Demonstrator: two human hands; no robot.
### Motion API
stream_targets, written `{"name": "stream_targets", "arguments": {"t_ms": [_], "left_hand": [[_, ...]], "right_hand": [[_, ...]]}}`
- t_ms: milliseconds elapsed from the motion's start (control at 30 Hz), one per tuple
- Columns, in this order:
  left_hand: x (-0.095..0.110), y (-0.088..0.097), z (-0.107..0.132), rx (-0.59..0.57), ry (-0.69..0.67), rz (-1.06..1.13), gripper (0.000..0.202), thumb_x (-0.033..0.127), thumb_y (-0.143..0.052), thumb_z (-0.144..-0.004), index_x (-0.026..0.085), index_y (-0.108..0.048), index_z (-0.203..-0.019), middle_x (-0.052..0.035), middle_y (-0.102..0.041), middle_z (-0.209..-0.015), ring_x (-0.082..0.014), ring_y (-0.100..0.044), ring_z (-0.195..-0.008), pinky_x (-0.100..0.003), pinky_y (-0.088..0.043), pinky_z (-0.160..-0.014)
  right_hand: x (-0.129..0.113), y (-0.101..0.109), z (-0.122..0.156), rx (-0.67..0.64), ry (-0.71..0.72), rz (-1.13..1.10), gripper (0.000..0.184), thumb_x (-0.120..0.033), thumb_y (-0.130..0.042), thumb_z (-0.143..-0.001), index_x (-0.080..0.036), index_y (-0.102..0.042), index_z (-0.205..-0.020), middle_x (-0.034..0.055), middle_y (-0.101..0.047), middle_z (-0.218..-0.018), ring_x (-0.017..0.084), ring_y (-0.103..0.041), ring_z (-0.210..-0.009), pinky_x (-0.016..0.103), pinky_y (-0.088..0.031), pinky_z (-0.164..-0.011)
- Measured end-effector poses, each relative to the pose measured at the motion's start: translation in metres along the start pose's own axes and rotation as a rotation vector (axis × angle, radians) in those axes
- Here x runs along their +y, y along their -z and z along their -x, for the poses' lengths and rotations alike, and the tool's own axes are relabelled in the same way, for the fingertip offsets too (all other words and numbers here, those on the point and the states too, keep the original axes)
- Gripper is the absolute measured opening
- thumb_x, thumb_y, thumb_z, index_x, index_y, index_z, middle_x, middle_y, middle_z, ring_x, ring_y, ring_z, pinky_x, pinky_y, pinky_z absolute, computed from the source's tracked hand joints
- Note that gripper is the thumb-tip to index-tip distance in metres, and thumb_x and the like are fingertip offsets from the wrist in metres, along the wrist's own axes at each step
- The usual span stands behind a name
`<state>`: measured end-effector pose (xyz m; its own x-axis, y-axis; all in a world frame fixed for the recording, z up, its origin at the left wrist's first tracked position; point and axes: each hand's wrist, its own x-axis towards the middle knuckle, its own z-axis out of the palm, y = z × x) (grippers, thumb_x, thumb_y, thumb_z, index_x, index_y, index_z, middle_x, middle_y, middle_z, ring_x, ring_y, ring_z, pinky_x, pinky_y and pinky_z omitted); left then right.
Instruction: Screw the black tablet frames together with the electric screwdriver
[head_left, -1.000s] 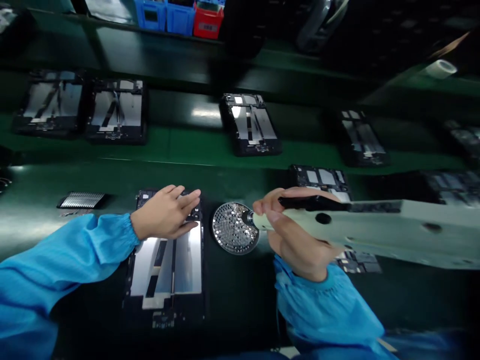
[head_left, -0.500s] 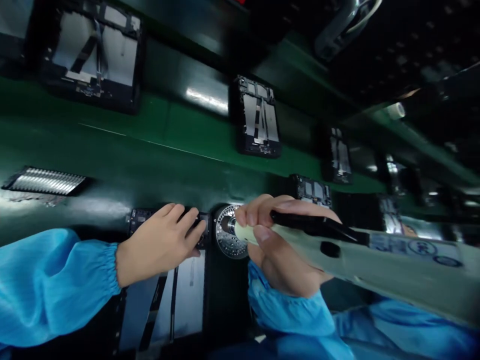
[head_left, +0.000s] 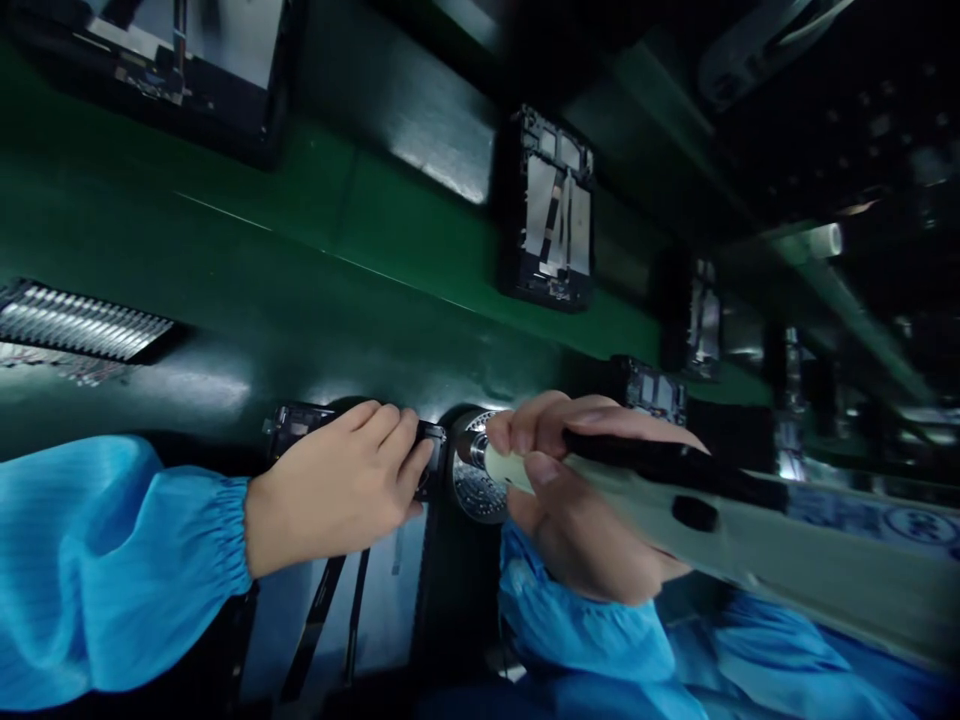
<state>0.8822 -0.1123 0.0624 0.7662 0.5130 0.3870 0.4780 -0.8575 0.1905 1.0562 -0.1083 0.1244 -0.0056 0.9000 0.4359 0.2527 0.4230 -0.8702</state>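
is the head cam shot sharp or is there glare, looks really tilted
Head view: strongly tilted and warped by the wide lens; glare streaks the bench; the screwdriver looks slightly soft; the top right corner is dark and hard to read.

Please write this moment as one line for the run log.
left hand: on device frame | right hand: grips electric screwdriver | screwdriver tip: over round screw tray
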Motion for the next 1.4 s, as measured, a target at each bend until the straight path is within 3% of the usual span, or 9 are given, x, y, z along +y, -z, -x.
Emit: {"name": "stream_targets", "arguments": {"t_ms": [267, 533, 667, 833, 1067, 1400], "left_hand": [[0.002, 0.003, -0.003, -0.006, -0.002, 0.017, 0.039, 0.026, -0.048, -0.1, -0.001, -0.067, -0.119, -0.0251, -0.07, -0.113, -0.0348, -0.069, -0.1, -0.044, -0.056, -0.083], [0.0, 0.002, -0.002, -0.033, -0.011, 0.012, 0.043, 0.033, -0.048, -0.101, -0.001, -0.066, -0.121, -0.0258, -0.069, -0.116, -0.0352, -0.067, -0.103, -0.045, -0.056, -0.086], [-0.004, 0.002, 0.0, -0.033, -0.016, 0.007, 0.045, 0.037, -0.051, -0.1, 0.001, -0.067, -0.121, -0.0247, -0.069, -0.116, -0.0345, -0.068, -0.102, -0.045, -0.057, -0.087], [-0.006, 0.002, 0.004, -0.045, -0.026, 0.02, 0.045, 0.037, -0.052, -0.1, 0.001, -0.066, -0.122, -0.0249, -0.069, -0.117, -0.0351, -0.067, -0.105, -0.047, -0.057, -0.088], [-0.007, 0.003, 0.006, -0.044, -0.035, 0.013, 0.046, 0.04, -0.055, -0.098, 0.002, -0.067, -0.12, -0.0243, -0.068, -0.118, -0.0352, -0.067, -0.105, -0.047, -0.058, -0.089], [-0.007, 0.002, 0.005, -0.063, -0.029, 0.017, 0.047, 0.041, -0.055, -0.098, 0.002, -0.066, -0.123, -0.0241, -0.068, -0.119, -0.0342, -0.067, -0.105, -0.046, -0.057, -0.089]], "right_hand": [[-0.004, 0.0, 0.0, -0.03, -0.033, 0.003, 0.031, 0.003, -0.061, -0.071, -0.023, -0.065, -0.089, -0.004, -0.057, -0.071, 0.013, -0.056, -0.062, 0.031, -0.051, -0.053], [0.004, -0.001, 0.004, -0.006, -0.077, -0.045, 0.029, -0.004, -0.068, -0.075, -0.028, -0.068, -0.092, -0.0033, -0.057, -0.072, 0.014, -0.055, -0.064, 0.033, -0.051, -0.054], [0.004, 0.012, 0.004, 0.086, -0.065, -0.115, 0.034, -0.006, -0.068, -0.072, -0.027, -0.072, -0.099, -0.0025, -0.058, -0.073, 0.015, -0.056, -0.065, 0.032, -0.051, -0.052], [0.008, 0.03, 0.013, 0.18, -0.027, -0.099, 0.035, -0.003, -0.067, -0.068, -0.025, -0.073, -0.094, -0.002, -0.057, -0.074, 0.014, -0.056, -0.067, 0.029, -0.05, -0.052], [0.019, 0.022, 0.021, 0.093, -0.047, -0.158, 0.037, -0.003, -0.067, -0.073, -0.026, -0.072, -0.101, -0.0021, -0.055, -0.074, 0.015, -0.056, -0.066, 0.032, -0.05, -0.054], [0.02, 0.022, 0.022, 0.099, -0.068, -0.117, 0.031, -0.002, -0.066, -0.074, -0.025, -0.071, -0.094, -0.0022, -0.055, -0.072, 0.015, -0.056, -0.065, 0.031, -0.05, -0.053]]}}
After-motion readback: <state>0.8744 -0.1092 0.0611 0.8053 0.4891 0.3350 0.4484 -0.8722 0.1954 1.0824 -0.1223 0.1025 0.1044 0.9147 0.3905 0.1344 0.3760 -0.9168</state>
